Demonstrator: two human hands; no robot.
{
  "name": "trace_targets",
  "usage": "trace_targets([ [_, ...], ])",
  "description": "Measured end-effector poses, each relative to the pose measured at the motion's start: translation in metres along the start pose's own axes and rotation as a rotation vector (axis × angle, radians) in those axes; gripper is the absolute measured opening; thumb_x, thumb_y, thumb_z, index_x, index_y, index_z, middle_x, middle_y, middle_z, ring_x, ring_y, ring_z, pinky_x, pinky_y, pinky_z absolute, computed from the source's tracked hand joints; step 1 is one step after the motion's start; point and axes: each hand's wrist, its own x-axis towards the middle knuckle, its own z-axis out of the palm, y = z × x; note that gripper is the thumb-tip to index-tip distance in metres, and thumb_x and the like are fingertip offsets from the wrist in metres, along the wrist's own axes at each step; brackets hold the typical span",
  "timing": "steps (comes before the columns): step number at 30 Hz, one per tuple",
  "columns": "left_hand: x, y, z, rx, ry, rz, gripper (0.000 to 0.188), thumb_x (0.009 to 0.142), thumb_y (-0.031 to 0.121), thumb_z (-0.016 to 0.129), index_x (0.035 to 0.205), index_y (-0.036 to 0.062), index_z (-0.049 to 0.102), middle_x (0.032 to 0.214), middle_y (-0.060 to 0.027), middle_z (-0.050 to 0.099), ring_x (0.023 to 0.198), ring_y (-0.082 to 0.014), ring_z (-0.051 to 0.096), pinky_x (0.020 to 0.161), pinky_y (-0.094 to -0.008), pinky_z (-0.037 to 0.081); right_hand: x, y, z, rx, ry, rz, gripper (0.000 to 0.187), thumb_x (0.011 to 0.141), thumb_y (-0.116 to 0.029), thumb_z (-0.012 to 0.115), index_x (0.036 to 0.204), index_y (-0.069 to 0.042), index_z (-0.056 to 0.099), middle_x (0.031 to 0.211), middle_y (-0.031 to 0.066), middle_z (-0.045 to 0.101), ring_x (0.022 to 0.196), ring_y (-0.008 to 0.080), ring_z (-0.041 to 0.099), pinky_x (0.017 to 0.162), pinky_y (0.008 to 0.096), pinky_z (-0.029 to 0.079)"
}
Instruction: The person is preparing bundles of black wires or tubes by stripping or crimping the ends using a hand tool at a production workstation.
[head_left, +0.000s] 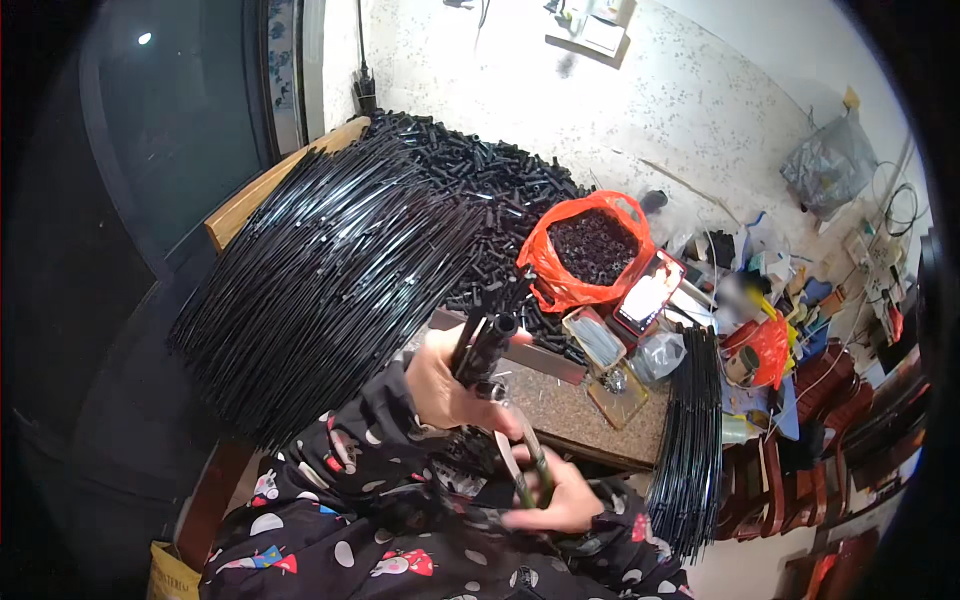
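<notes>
My left hand (440, 385) is closed round a black plastic tube (490, 350) with a hollow round end, held upright above the bench's near edge. Slim dark pieces stick up beside the tube in the same grip. My right hand (565, 500) grips the green handles of a pair of pliers (528, 455). The pliers' metal head is just under the tube, by my left fingers. Whether its jaws touch the tube I cannot tell.
Long black rods (330, 250) lie fanned on the left; another bundle (690, 430) hangs at right. Short black tubes (480, 170) are heaped behind. A red bag (545, 240) holds small dark parts, beside a lit phone (650, 290). A clear tray (595, 338) sits on the speckled bench (560, 390).
</notes>
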Motion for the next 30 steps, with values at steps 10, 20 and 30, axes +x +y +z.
trace_targets([
  [10, 0.0, 0.009, -0.013, -0.329, -0.213, -0.133, 0.076, 0.049, 0.025, 0.083, 0.107, -0.008, 0.045, 0.058, -0.0024, 0.056, 0.049, -0.0046, 0.049, 0.042, -0.0159, 0.035, 0.002, 0.011, 0.006, 0.769, -0.399, 0.325, 0.023, 0.074, -0.007, 0.06, 0.093, 0.004, 0.053, 0.068, 0.0094, 0.06, 0.059, 0.0157, 0.06, 0.057, 0.0269, 0.046],
  [20, 0.005, -0.008, -0.014, -0.218, -0.063, -0.285, 0.051, 0.047, 0.009, 0.084, 0.09, 0.0016, 0.056, 0.068, 0.0013, 0.055, 0.063, -0.0044, 0.05, 0.055, -0.022, 0.04, -0.008, -0.025, -0.01, -0.399, 0.309, -0.304, 0.031, 0.069, -0.004, 0.058, 0.098, 0.006, 0.051, 0.073, 0.0186, 0.058, 0.061, 0.0248, 0.057, 0.059, 0.0341, 0.047],
  [30, 0.012, -0.001, -0.007, -0.102, -0.022, -0.223, 0.046, 0.049, 0.012, 0.084, 0.082, 0.0021, 0.054, 0.067, 0.0011, 0.055, 0.061, -0.0036, 0.048, 0.055, -0.0206, 0.04, 0.011, 0.01, -0.003, -0.526, 0.686, -0.276, 0.056, 0.061, -0.006, 0.065, 0.112, -0.001, 0.044, 0.08, 0.0124, 0.056, 0.066, 0.0186, 0.057, 0.059, 0.0288, 0.045],
])
